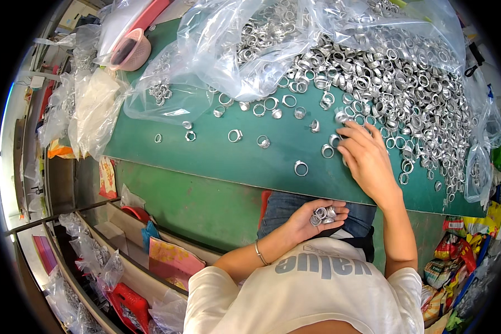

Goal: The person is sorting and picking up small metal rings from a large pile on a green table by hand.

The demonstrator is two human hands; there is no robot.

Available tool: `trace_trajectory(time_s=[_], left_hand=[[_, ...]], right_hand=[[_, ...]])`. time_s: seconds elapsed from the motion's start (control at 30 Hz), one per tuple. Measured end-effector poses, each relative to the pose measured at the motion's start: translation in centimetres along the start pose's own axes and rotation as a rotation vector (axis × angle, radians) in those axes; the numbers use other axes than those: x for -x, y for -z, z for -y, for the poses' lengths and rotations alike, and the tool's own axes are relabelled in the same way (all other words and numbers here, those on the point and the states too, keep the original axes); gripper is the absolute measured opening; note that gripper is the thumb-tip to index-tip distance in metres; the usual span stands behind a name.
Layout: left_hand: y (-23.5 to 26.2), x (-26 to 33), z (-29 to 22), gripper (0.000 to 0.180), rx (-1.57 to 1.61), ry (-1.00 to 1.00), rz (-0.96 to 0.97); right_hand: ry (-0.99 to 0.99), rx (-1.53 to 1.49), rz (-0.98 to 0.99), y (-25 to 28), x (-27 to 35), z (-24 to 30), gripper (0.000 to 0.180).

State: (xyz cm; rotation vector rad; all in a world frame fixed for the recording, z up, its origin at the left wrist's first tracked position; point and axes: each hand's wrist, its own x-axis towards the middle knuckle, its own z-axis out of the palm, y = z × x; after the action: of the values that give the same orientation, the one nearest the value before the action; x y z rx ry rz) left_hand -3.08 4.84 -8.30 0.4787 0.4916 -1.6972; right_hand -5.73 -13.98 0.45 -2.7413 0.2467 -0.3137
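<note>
My left hand [318,216] is turned palm up near my lap, below the table's front edge. It cups several silver-coloured metal finger rings [324,215]. Over the green tabletop, my right hand [364,156] reaches to the near left edge of a large heap of rings [384,83]. Its fingers are bent and a little apart. A slightly blurred ring [341,116] lies at the fingertips, and another ring [334,140] is close beside them. Single rings are scattered to the left, among them one ring [300,168] near the front edge.
Clear plastic bags [245,61] lie across the far side of the green table [206,156], partly over the heap. A pink basket [132,50] stands at the far left. Open drawers [122,239] holding bags are at my left. Colourful packages [456,250] are stacked at the right.
</note>
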Motion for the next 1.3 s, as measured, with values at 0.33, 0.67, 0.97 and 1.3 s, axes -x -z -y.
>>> trace_trajectory(time_s=[0.33,0.67,0.97,1.3], left_hand=[[-0.8,0.1,-0.1,0.033,-0.025,0.000,-0.005],[-0.5,-0.1,0.2,0.019,-0.056,-0.013,-0.039],[-1.9,0.7,0.3,0.019,-0.135,0.012,-0.057],[-0.8,-0.1,0.2,0.022,-0.070,0.070,0.021]], right_hand=[[-0.175,0.083,-0.330,0.9,4.2,-1.9,0.006],[-0.218,-0.138,-0.379,1.1,2.1,-2.2,0.018],[-0.102,0.001,-0.048,-1.2,0.2,0.7,0.052],[-0.191,-0.178,-0.349,0.4,1.9,-2.5,0.020]])
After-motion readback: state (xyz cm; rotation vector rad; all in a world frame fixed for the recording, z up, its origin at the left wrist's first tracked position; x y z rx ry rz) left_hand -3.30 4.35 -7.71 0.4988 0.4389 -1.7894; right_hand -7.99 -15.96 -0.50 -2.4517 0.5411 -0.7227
